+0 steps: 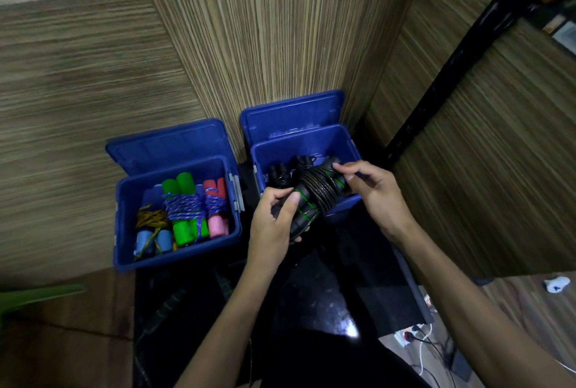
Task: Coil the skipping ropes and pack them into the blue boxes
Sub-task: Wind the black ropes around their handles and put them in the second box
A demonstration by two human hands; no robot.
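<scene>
Head view looks down at two blue boxes that stand side by side on a dark tabletop (343, 278), against a wall of striped wood. Both boxes have their lids open and leaning back.

In the left blue box (124, 200) lie three coiled ropes with foam handles: one with green handles (182, 228) in the middle, one with pink handles (216, 225) to its right, and one with light blue handles (154, 239) at the front left, wound with a yellow cord.

The right blue box (339, 144) holds at least one black coiled rope (279, 174) at its back left.

Over the front edge of this box both hands hold a black skipping rope (318, 191) with thin green rings on its handles; the cord is wound many times around the two handles. The grip of the left hand (274, 222) is curled around the lower end of the handles. The right hand (374, 191) pinches the upper end with thumb and fingers.

On the floor at the right are a power strip (408, 334) with cables and a small white object (556, 285).
</scene>
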